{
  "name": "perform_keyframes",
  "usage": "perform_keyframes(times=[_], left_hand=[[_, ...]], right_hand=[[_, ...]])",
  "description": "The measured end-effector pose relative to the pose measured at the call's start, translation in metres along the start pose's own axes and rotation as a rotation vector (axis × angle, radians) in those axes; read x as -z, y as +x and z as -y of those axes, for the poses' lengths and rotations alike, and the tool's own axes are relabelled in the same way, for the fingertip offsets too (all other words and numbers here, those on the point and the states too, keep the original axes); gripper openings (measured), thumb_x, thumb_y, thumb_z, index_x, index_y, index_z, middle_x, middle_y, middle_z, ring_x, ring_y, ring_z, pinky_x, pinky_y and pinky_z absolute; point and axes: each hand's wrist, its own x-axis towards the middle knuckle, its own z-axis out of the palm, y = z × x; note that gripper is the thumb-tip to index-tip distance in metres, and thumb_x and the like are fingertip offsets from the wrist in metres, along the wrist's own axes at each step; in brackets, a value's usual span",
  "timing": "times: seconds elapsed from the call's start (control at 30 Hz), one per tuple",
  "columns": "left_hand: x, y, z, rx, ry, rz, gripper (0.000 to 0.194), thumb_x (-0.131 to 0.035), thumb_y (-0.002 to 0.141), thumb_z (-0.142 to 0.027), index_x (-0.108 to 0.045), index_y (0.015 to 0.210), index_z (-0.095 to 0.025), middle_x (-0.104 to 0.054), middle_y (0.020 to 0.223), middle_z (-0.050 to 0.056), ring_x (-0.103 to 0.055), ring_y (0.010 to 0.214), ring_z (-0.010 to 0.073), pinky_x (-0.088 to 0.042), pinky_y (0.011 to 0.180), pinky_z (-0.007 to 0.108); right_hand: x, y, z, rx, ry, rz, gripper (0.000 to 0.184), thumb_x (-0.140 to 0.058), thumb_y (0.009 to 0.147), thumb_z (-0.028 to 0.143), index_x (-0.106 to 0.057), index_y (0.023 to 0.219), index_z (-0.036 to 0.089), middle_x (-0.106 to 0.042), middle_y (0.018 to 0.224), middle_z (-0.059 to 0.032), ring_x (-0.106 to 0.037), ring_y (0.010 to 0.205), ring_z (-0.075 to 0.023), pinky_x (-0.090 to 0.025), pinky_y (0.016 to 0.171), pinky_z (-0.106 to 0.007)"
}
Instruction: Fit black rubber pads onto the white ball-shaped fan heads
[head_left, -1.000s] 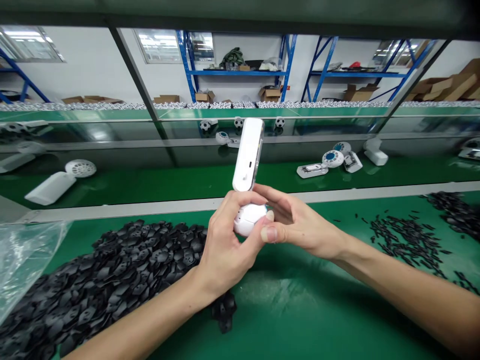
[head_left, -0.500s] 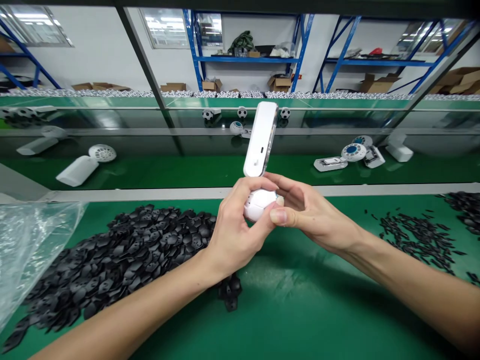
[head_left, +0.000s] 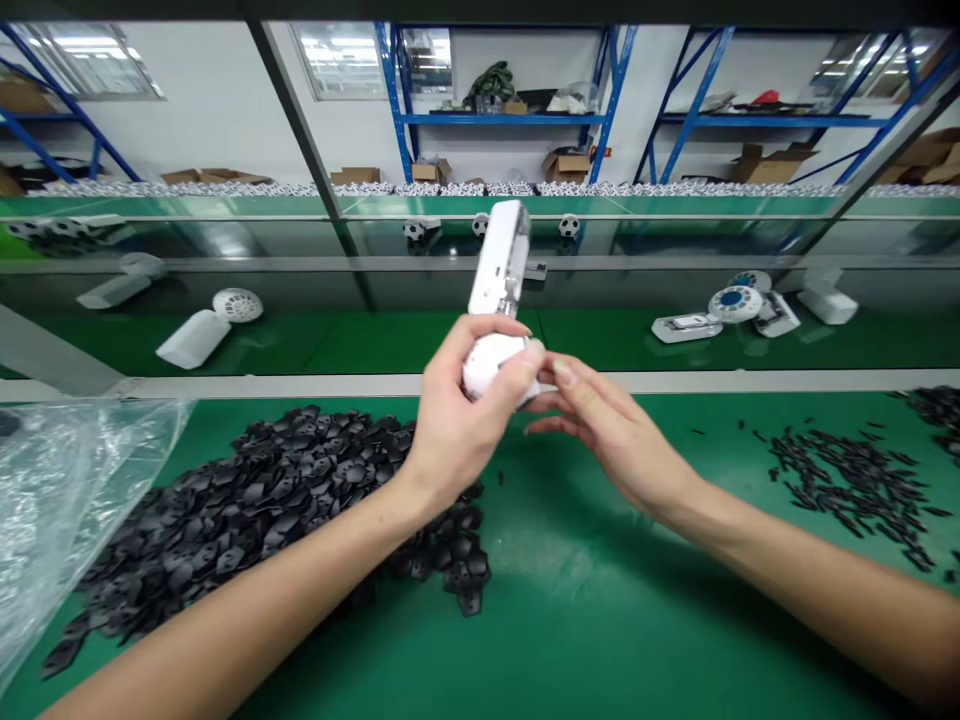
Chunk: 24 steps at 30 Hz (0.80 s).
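Observation:
My left hand (head_left: pixel 469 400) is closed around the round white head of a handheld fan (head_left: pixel 491 365), its thumb lying over the near side. The fan's rectangular handle (head_left: pixel 501 255) points up and away, with a transparent edge along its right side. At the head's right edge, the curled fingers of my right hand (head_left: pixel 592 410) touch the fan, and a pale edge shows between them. Those fingertips partly hide the contact. Below and left of my hands spreads a heap of black plastic pieces (head_left: pixel 277 500) on the green table (head_left: pixel 600 600).
Small black strips (head_left: pixel 855 475) lie scattered at the right. Clear plastic sheeting (head_left: pixel 82 510) covers the left edge. Beyond a pale rail (head_left: pixel 337 385), a white fan (head_left: pixel 199 335) and several fan parts (head_left: pixel 735 303) rest on a green surface. Small football-patterned balls (head_left: pixel 568 226) stand farther back.
The fan and my left hand have shifted left, and the handle has turned, showing more of its transparent side. My right hand has drawn slightly lower, its thumb off the head's near face.

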Motion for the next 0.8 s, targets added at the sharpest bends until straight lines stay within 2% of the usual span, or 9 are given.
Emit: perform_keyframes(times=[0.07, 0.17, 0.33, 0.4, 0.47, 0.53, 0.67, 0.8], left_hand=[[0.006, 0.008, -0.001, 0.089, -0.103, -0.062, 0.031, -0.080, 0.088, -0.041, -0.063, 0.105, -0.022, -0.064, 0.089, 0.001, -0.065, 0.077, 0.0156, -0.061, 0.063, 0.024], [0.014, 0.017, -0.004, 0.169, -0.172, -0.108, 0.038, -0.083, 0.084, -0.040, -0.061, 0.108, -0.022, -0.063, 0.093, 0.002, -0.067, 0.083, 0.0179, -0.067, 0.062, 0.028], [0.016, 0.020, -0.008, 0.145, -0.202, -0.112, 0.033, -0.082, 0.087, -0.039, -0.063, 0.108, -0.022, -0.063, 0.095, 0.003, -0.067, 0.085, 0.0179, -0.069, 0.063, 0.028], [0.016, 0.020, -0.008, 0.126, -0.203, -0.108, 0.032, -0.082, 0.086, -0.037, -0.064, 0.108, -0.023, -0.063, 0.093, 0.002, -0.067, 0.082, 0.0175, -0.069, 0.062, 0.028], [0.017, 0.020, -0.009, 0.104, -0.206, -0.096, 0.030, -0.082, 0.087, -0.036, -0.064, 0.107, -0.023, -0.063, 0.092, 0.002, -0.066, 0.080, 0.0169, -0.068, 0.061, 0.028], [0.018, 0.020, -0.010, 0.087, -0.219, -0.066, 0.025, -0.076, 0.093, -0.041, -0.065, 0.105, -0.023, -0.063, 0.090, 0.002, -0.066, 0.078, 0.0168, -0.067, 0.061, 0.027], [0.023, 0.021, -0.010, 0.110, -0.269, 0.042, 0.035, -0.057, 0.104, -0.056, -0.066, 0.107, -0.022, -0.065, 0.088, 0.004, -0.068, 0.075, 0.0181, -0.064, 0.057, 0.026], [0.026, 0.021, -0.008, 0.139, -0.294, 0.177, 0.040, -0.057, 0.104, -0.062, -0.060, 0.114, -0.024, -0.067, 0.089, 0.003, -0.068, 0.070, 0.0171, -0.061, 0.053, 0.025]], right_hand=[[-0.009, -0.004, -0.015, 0.041, -0.322, 0.049, 0.030, -0.048, 0.116, 0.038, -0.069, 0.122, 0.018, -0.076, 0.118, -0.0092, -0.073, 0.098, -0.0219, -0.060, 0.083, -0.036], [-0.020, -0.011, -0.031, 0.130, -0.602, 0.216, 0.005, -0.072, 0.104, 0.021, -0.076, 0.106, 0.018, -0.079, 0.105, -0.0062, -0.071, 0.096, -0.0257, -0.051, 0.086, -0.040], [-0.033, -0.015, -0.034, 0.180, -0.769, 0.283, 0.012, -0.080, 0.101, 0.027, -0.079, 0.109, 0.018, -0.077, 0.103, -0.0089, -0.066, 0.098, -0.0312, -0.043, 0.083, -0.043], [-0.038, -0.014, -0.033, 0.162, -0.810, 0.277, 0.014, -0.080, 0.101, 0.027, -0.078, 0.110, 0.017, -0.075, 0.102, -0.0097, -0.065, 0.095, -0.0310, -0.042, 0.082, -0.043], [-0.041, -0.014, -0.031, 0.140, -0.821, 0.276, 0.008, -0.079, 0.101, 0.022, -0.076, 0.106, 0.016, -0.073, 0.100, -0.0087, -0.063, 0.092, -0.0292, -0.043, 0.081, -0.042], [-0.043, -0.014, -0.031, 0.126, -0.804, 0.277, 0.005, -0.078, 0.100, 0.017, -0.073, 0.100, 0.017, -0.072, 0.098, -0.0065, -0.063, 0.091, -0.0268, -0.044, 0.080, -0.040], [-0.041, -0.013, -0.032, 0.135, -0.736, 0.262, 0.017, -0.083, 0.093, 0.010, -0.069, 0.095, 0.018, -0.071, 0.096, -0.0035, -0.065, 0.092, -0.0240, -0.047, 0.078, -0.034], [-0.033, -0.011, -0.027, 0.177, -0.669, 0.259, 0.017, -0.083, 0.092, 0.008, -0.071, 0.094, 0.021, -0.075, 0.092, 0.0007, -0.069, 0.085, -0.0195, -0.049, 0.076, -0.029]])
